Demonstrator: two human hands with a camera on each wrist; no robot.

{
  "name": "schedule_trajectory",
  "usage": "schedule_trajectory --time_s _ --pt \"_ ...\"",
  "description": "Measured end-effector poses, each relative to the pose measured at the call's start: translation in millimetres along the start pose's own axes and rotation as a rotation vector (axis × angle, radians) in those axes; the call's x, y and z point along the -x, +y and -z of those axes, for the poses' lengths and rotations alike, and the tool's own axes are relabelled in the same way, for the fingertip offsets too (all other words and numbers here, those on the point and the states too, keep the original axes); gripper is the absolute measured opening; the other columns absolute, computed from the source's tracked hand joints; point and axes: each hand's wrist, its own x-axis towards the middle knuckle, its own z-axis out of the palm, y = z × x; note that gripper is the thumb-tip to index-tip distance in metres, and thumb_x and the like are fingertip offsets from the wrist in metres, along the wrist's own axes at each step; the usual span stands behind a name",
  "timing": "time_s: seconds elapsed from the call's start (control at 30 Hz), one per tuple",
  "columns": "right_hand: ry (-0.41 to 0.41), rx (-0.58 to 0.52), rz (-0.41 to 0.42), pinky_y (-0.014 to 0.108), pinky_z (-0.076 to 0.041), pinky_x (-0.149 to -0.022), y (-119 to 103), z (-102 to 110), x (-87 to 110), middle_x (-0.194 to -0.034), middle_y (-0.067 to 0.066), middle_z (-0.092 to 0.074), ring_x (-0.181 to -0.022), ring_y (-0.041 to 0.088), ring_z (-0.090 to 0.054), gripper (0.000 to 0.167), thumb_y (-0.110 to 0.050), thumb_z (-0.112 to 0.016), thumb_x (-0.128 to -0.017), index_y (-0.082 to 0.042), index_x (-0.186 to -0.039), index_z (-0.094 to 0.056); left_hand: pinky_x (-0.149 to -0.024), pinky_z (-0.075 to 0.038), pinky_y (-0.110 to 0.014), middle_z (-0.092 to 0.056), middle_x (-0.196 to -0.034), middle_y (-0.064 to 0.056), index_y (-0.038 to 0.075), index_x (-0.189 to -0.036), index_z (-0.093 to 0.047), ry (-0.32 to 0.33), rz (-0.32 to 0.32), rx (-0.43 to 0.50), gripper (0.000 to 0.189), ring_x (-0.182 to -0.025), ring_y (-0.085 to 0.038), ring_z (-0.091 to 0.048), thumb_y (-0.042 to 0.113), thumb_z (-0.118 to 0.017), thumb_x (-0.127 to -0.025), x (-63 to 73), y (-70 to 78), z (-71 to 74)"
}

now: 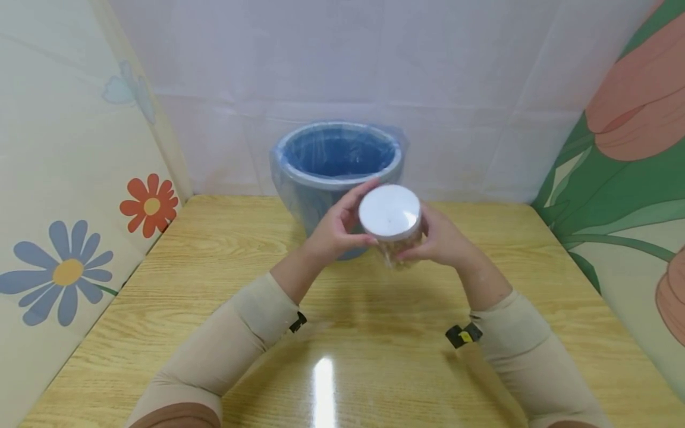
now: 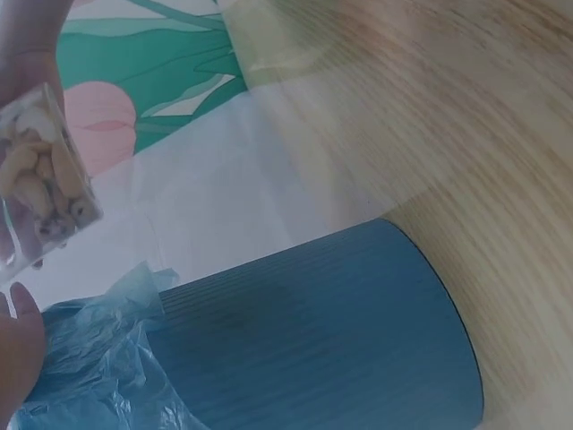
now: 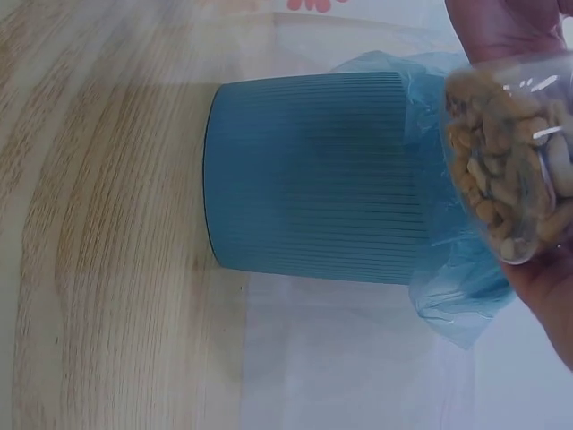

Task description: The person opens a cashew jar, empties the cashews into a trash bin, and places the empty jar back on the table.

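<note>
A clear jar (image 1: 400,246) with a white lid (image 1: 390,209) is raised above the table, tilted so the lid faces the head camera. Cashew-like nuts (image 3: 510,161) show through its wall in both wrist views. My left hand (image 1: 338,227) holds the jar from the left, its thumb by the lid's lower edge and the forefinger behind. From the right, my right hand (image 1: 441,238) grips the jar's body, thumb across the front. Part of the fingers is hidden behind the jar. Behind the hands stands a blue ribbed bin (image 3: 313,179), partly covered by them in the head view.
A thin blue plastic liner (image 2: 98,358) hangs over the bin's rim. The bin stands on a wood-grain table (image 1: 241,238) against a pale back sheet (image 1: 455,77). Flower-printed panels (image 1: 53,148) border the table left and right.
</note>
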Motion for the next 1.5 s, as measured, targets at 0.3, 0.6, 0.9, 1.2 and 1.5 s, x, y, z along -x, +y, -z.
schedule_trajectory --time_s 0.3,0.6,0.9,1.2,1.5 --pt "-0.105 -0.021 0.080 0.047 -0.030 -0.105 1.5 0.0 1.6 -0.134 0.015 -0.042 -0.124 0.028 -0.038 0.097 0.000 -0.083 -0.057 0.000 -0.138 -0.030 -0.108 -0.025 -0.043 -0.027 -0.145 -0.021 -0.002 -0.143 -0.017 -0.124 -0.011 0.037 0.104 -0.130 -0.029 -0.032 0.036 -0.079 -0.068 0.6 0.8 3.8" --pt "-0.117 -0.030 0.052 0.047 -0.028 -0.106 0.9 -0.7 1.5 -0.135 0.013 -0.041 -0.125 0.027 -0.037 0.098 -0.002 -0.082 -0.058 -0.001 -0.140 -0.028 -0.106 -0.029 -0.042 -0.032 -0.143 -0.017 -0.001 -0.142 -0.024 -0.098 0.027 0.012 0.101 -0.125 -0.028 -0.038 0.037 -0.080 -0.066 0.5 3.2 2.2" --pt "-0.059 -0.005 0.024 0.047 -0.025 -0.107 2.1 -4.3 -1.8 -0.135 0.010 -0.043 -0.126 0.026 -0.037 0.096 -0.005 -0.083 -0.059 -0.005 -0.139 -0.031 -0.107 -0.029 -0.039 -0.039 -0.137 -0.020 -0.002 -0.139 -0.030 -0.005 0.036 -0.044 0.093 -0.122 -0.027 -0.041 0.026 -0.081 -0.066 0.5 3.9 -0.5" --pt "-0.013 0.022 -0.046 0.047 -0.028 -0.106 -2.5 -7.3 -2.9 -0.133 0.014 -0.044 -0.123 0.028 -0.039 0.096 -0.001 -0.083 -0.058 -0.003 -0.139 -0.030 -0.105 -0.032 -0.039 -0.043 -0.133 -0.017 0.003 -0.139 -0.033 0.065 0.064 -0.085 0.093 -0.118 -0.027 -0.045 0.028 -0.082 -0.064 1.5 4.4 -1.1" --pt "-0.013 0.015 -0.049 0.050 -0.026 -0.106 -17.8 -8.8 -2.8 -0.134 0.020 -0.040 -0.125 0.034 -0.036 0.096 0.003 -0.081 -0.059 0.002 -0.139 -0.027 -0.106 -0.030 -0.037 -0.042 -0.134 -0.016 0.004 -0.139 -0.033 0.091 0.060 -0.097 0.095 -0.120 -0.027 -0.045 0.032 -0.082 -0.063 1.9 4.3 -1.0"
